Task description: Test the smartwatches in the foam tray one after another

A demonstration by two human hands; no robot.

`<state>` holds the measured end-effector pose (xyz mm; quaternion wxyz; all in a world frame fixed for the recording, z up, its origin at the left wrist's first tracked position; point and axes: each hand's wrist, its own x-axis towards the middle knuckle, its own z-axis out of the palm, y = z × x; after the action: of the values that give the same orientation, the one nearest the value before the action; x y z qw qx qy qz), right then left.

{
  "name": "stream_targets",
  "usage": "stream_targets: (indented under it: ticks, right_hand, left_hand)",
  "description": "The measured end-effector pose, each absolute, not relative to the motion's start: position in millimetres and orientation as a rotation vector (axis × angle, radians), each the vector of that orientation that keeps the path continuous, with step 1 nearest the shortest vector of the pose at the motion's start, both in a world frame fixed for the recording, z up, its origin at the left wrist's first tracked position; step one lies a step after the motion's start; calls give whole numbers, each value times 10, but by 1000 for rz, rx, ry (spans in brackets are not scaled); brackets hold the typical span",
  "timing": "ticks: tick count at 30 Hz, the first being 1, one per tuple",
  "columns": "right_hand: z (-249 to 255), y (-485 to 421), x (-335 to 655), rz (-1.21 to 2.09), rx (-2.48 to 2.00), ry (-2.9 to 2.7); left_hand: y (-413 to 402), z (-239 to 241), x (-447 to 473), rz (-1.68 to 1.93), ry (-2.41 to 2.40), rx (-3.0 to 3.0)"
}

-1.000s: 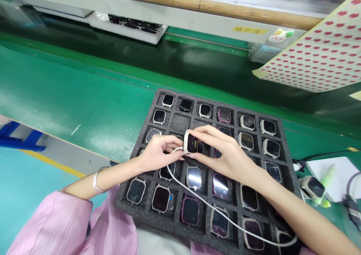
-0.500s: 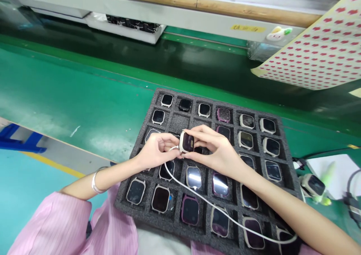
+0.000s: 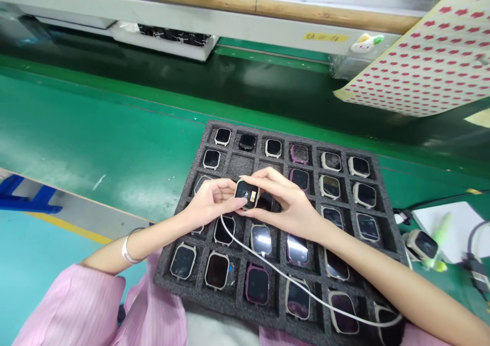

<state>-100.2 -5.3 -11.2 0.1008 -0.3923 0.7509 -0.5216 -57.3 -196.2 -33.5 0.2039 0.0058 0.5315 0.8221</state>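
Both my hands meet over a dark foam tray whose pockets hold several small smartwatch bodies. My right hand pinches one watch body above the tray's middle, its dark back with a small yellow label facing up. My left hand is closed at the watch's left side, fingertips on the end of a white cable. The cable runs down and right across the tray to its near right corner.
The tray lies on a green bench beside a dark green conveyor belt. A sheet of red stickers hangs at upper right. Another watch, white paper and cables lie at the right. A white tray sits beyond the belt.
The watch body has been turned over: its screen faced me before, its back with the yellow label faces up now. Both hands drifted slightly left and stayed together on it.
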Motion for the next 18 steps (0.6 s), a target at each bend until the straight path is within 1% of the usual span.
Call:
stream_targets:
  ticks: [4,8,13,18]
  right_hand:
    - [-178,-46,-1084,-1788,-970,1744]
    - [-240,-62,-1100,-1889,-1007,1662]
    - [-180,-29,-1119,-1743,-1193,1857]
    - [-141,-9,-1137,-1570,-1189,2029]
  left_hand:
    - [-1993,-335,-571,2277,1370,102]
    - [-2012,-357,-560,2273,1331,159]
    - [-1994,-358,-555,2294,1385,151]
    - [-1949,-361,-557,2343,1556,58]
